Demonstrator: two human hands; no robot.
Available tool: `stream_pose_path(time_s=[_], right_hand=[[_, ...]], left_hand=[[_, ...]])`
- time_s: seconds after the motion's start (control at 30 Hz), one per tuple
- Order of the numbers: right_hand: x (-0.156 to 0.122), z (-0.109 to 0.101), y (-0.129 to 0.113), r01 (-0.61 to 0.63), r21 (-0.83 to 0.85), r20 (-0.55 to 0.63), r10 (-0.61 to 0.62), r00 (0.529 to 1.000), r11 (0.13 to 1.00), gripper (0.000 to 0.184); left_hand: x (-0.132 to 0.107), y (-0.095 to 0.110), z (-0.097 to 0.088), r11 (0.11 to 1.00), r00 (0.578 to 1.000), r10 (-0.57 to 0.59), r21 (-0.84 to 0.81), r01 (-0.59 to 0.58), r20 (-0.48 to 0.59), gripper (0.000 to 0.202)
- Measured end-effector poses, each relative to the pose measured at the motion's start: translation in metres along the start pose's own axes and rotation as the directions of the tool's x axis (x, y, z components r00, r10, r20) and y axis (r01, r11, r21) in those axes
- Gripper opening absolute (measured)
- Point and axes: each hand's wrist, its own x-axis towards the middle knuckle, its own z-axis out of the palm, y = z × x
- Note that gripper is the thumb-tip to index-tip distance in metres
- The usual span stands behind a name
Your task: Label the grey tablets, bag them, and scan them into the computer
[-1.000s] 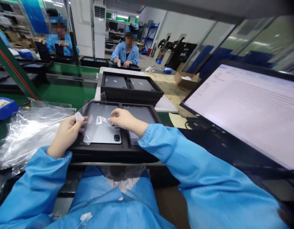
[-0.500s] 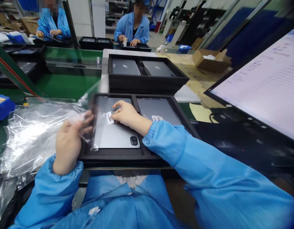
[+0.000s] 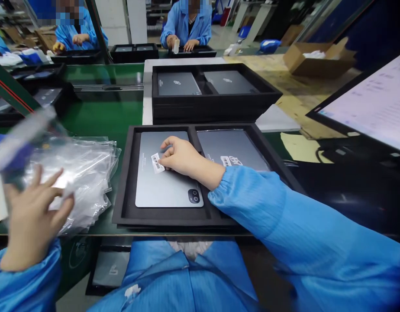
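A black two-slot tray (image 3: 127,182) lies in front of me with a grey tablet (image 3: 167,188) back-up in its left slot and a second tablet (image 3: 234,147) in its right slot. My right hand (image 3: 183,158) rests on the left tablet, fingertips pinched on a white barcode label (image 3: 157,163) lying on its back. My left hand (image 3: 31,216) is out to the left with its fingers spread. A blurred clear film (image 3: 23,134) hangs just above it; I cannot see whether they touch.
A pile of clear plastic bags (image 3: 89,169) lies left of the tray on the green conveyor (image 3: 99,117). A stack of black trays (image 3: 216,108) with tablets stands behind. A lit monitor (image 3: 375,108) fills the right. Co-workers sit at the far side.
The clear film has come off the left tablet, and my left hand has swung it left over the bag pile. My right hand stays on the label.
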Motion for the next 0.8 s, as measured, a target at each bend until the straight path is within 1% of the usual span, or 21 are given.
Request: stream_pose_path(time_s=[0.03,0.1,0.13,0.2,0.23,0.27,0.3,0.33,0.37,0.4,0.43,0.47,0.5,0.53,0.57,0.6,0.63,0.7,0.73,0.8], right_hand=[[-0.001,0.0,-0.001,-0.004,-0.008,-0.002,0.004,1.0,1.0,0.041],[-0.003,0.0,-0.004,-0.01,-0.024,-0.001,0.01,1.0,1.0,0.042],[-0.003,0.001,-0.005,-0.012,-0.029,-0.001,0.012,1.0,1.0,0.042],[-0.002,0.001,-0.008,-0.012,-0.021,0.003,0.012,1.0,1.0,0.043],[0.0,0.001,-0.009,-0.007,-0.004,-0.002,0.007,1.0,1.0,0.043],[0.003,-0.001,-0.009,0.007,0.021,-0.018,-0.006,1.0,1.0,0.043],[0.006,-0.005,-0.009,0.028,0.049,-0.052,-0.026,0.998,0.998,0.042],[0.011,-0.01,-0.009,0.058,0.076,-0.103,-0.05,0.993,0.995,0.041],[0.016,-0.017,-0.008,0.093,0.094,-0.17,-0.076,0.982,0.991,0.04],[0.021,-0.026,-0.006,0.13,0.103,-0.247,-0.101,0.964,0.986,0.039],[0.026,-0.036,-0.003,0.164,0.103,-0.324,-0.123,0.938,0.981,0.039],[0.03,-0.046,0.001,0.19,0.096,-0.391,-0.139,0.91,0.977,0.04],[0.033,-0.056,0.005,0.208,0.087,-0.447,-0.148,0.882,0.974,0.041],[0.036,-0.066,0.01,0.216,0.079,-0.491,-0.15,0.858,0.973,0.042],[0.037,-0.074,0.013,0.214,0.075,-0.521,-0.145,0.841,0.974,0.043],[0.038,-0.08,0.016,0.206,0.076,-0.538,-0.134,0.832,0.976,0.043],[0.039,-0.085,0.019,0.194,0.084,-0.546,-0.118,0.829,0.977,0.042],[0.04,-0.091,0.02,0.178,0.107,-0.549,-0.091,0.831,0.978,0.04],[0.04,-0.093,0.019,0.179,0.114,-0.55,-0.088,0.83,0.977,0.039],[0.042,-0.095,0.016,0.196,0.104,-0.564,-0.104,0.819,0.975,0.037]], left_hand=[[0.006,-0.003,0.007,0.998,0.999,-0.026,0.065,0.023,0.047,0.049],[0.017,-0.009,0.019,0.983,0.98,-0.071,0.178,0.038,0.186,0.074],[0.02,-0.01,0.023,0.974,0.962,-0.088,0.223,0.029,0.259,0.081],[0.024,-0.004,0.019,0.959,0.93,-0.106,0.283,0.002,0.353,0.082],[0.026,0.006,0.013,0.957,0.92,-0.102,0.29,-0.013,0.378,0.079],[0.027,0.02,0.003,0.959,0.924,-0.078,0.283,-0.033,0.373,0.076],[0.031,0.038,-0.007,0.961,0.944,-0.03,0.271,-0.064,0.33,0.072],[0.035,0.06,-0.016,0.959,0.962,0.048,0.257,-0.12,0.27,0.068],[0.042,0.084,-0.022,0.947,0.968,0.161,0.246,-0.206,0.193,0.065],[0.051,0.11,-0.025,0.92,0.947,0.283,0.237,-0.312,0.15,0.062],[0.062,0.135,-0.022,0.862,0.882,0.422,0.208,-0.462,0.209,0.059],[0.074,0.158,-0.015,0.79,0.787,0.526,0.158,-0.593,0.323,0.055],[0.086,0.178,-0.003,0.713,0.673,0.595,0.099,-0.694,0.438,0.048],[0.099,0.194,0.012,0.637,0.561,0.644,0.042,-0.77,0.52,0.044],[0.111,0.205,0.028,0.576,0.482,0.677,0.006,-0.817,0.557,0.042],[0.123,0.213,0.044,0.532,0.431,0.698,-0.012,-0.847,0.572,0.043],[0.134,0.218,0.058,0.499,0.401,0.717,-0.018,-0.867,0.57,0.043],[0.152,0.22,0.079,0.458,0.37,0.749,-0.025,-0.889,0.55,0.041],[0.158,0.218,0.085,0.437,0.352,0.768,-0.036,-0.899,0.536,0.04],[0.167,0.215,0.089,0.392,0.314,0.813,-0.063,-0.918,0.491,0.041]])
